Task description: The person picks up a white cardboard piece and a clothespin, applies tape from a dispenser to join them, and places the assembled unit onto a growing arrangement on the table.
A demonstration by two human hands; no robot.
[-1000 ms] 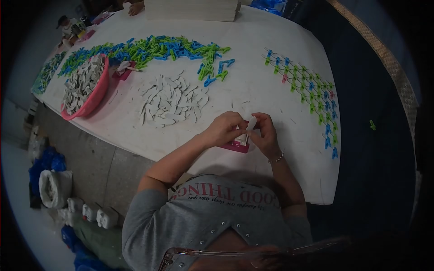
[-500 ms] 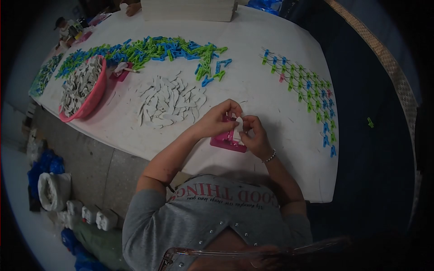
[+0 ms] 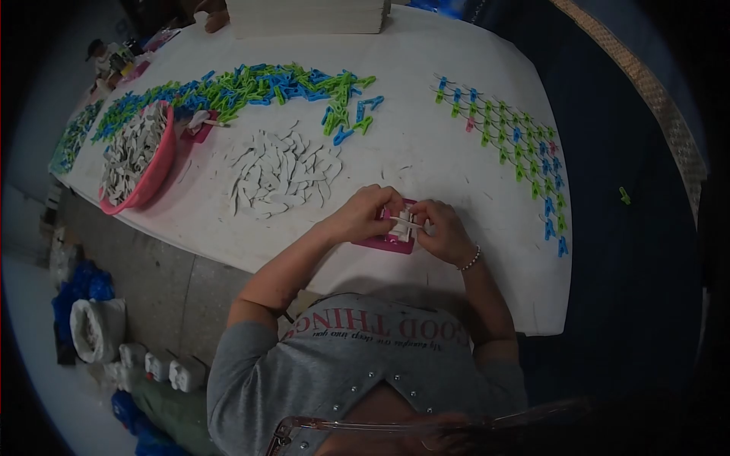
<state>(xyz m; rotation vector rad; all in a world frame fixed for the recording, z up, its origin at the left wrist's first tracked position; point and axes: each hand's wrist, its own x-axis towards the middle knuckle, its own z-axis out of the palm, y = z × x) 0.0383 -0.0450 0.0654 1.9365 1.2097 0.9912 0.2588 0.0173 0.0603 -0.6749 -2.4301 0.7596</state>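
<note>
A small pink tray [image 3: 366, 242] lies on the table close to my body, with a white roller-like piece [image 3: 404, 232] in it. Above it I hold a thin white strip [image 3: 408, 221] crosswise. My left hand [image 3: 369, 212] pinches the strip's left end, and my right hand [image 3: 444, 232] grips the right end, its fingers bent. To the left is a loose pile of flat, pointed grey-white strips [image 3: 281, 173]. Blurring and my fingers hide the finer detail of the strip.
A long heap of blue and green clips [image 3: 266, 83] spreads across the back. At the left edge, a pink basin [image 3: 161, 163] holds more grey-white pieces. Rows of clips with thin curved pieces [image 3: 525, 144] lie at right. A white block [image 3: 312, 19] and another person's hand [image 3: 217, 15] are at the far side.
Both hands have moved down slightly and a little apart. The white piece, held upright before, is now a thin strip lying crosswise over the pink tray.
</note>
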